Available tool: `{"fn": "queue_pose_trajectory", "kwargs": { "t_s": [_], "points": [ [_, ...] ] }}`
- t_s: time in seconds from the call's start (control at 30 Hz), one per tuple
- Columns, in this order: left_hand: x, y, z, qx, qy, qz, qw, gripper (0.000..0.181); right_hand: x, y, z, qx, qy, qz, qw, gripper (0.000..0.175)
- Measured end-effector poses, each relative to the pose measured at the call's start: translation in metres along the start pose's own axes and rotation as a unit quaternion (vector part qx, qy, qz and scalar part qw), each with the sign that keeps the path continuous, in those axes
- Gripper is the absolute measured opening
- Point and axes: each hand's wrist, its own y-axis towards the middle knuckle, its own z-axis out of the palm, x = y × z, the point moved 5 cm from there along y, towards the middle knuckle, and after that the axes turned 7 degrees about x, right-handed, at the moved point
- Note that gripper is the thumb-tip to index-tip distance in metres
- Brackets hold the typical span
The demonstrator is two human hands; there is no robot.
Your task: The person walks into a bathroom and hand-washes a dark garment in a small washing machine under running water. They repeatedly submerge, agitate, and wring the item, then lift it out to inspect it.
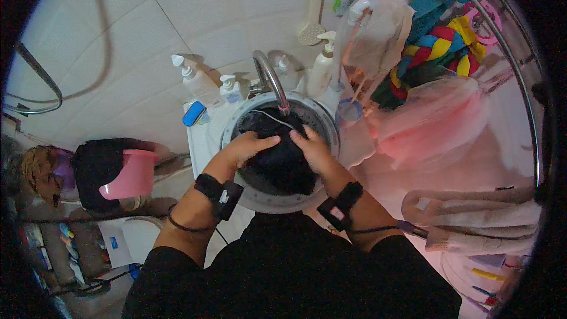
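Observation:
A dark cloth item [279, 164] with a thin pale cord or edging lies bunched inside a round basin [261, 204] with a light rim. Over its left side, my left hand [246, 147] grips the fabric, thumb on top and fingers hidden beneath. My right hand [312, 148] pinches the cloth near the pale line, its fingers partly hidden. Just above the cloth ends the curved metal faucet [270, 73], with a pinkish ring at its spout. Whether water is running I cannot tell. Each wrist wears a black strap with a small box.
Left of the faucet stand a large pump bottle [199, 82], a small pump bottle [230, 89] and a blue brush or sponge [194, 113]. A cream pump bottle [321, 69] is at right. Beyond hang plastic bags [434, 120] and a towel [478, 219]. A pink container [133, 175] sits far left.

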Motion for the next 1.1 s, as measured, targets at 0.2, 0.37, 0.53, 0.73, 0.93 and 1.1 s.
{"fn": "queue_pose_trajectory", "kwargs": {
  "t_s": [0.2,0.37,0.53,0.73,0.93,1.1],
  "points": [
    [0.002,-0.018,-0.042,-0.080,-0.014,0.043,0.996,0.038,0.033,-0.001,-0.048,-0.078,-0.086,-0.062,0.991,0.041],
    [0.024,-0.014,-0.073,-0.161,-0.075,0.110,0.978,0.015,0.018,-0.006,-0.073,-0.186,-0.293,-0.066,0.936,0.036],
    [0.040,-0.005,-0.079,-0.240,0.028,0.173,0.955,0.029,-0.009,-0.007,-0.070,-0.127,-0.426,-0.036,0.895,0.034],
    [0.044,0.019,-0.038,-0.317,0.468,0.165,0.808,0.091,-0.014,-0.005,-0.004,0.006,-0.553,-0.093,0.828,0.088],
    [0.078,0.045,0.001,-0.201,0.584,0.057,0.784,0.100,-0.044,-0.008,0.022,0.137,-0.623,0.086,0.766,0.098],
    [0.092,0.058,-0.003,-0.166,0.571,-0.029,0.804,0.093,-0.060,-0.003,0.023,0.159,-0.619,0.095,0.763,0.095]
  ]
}}
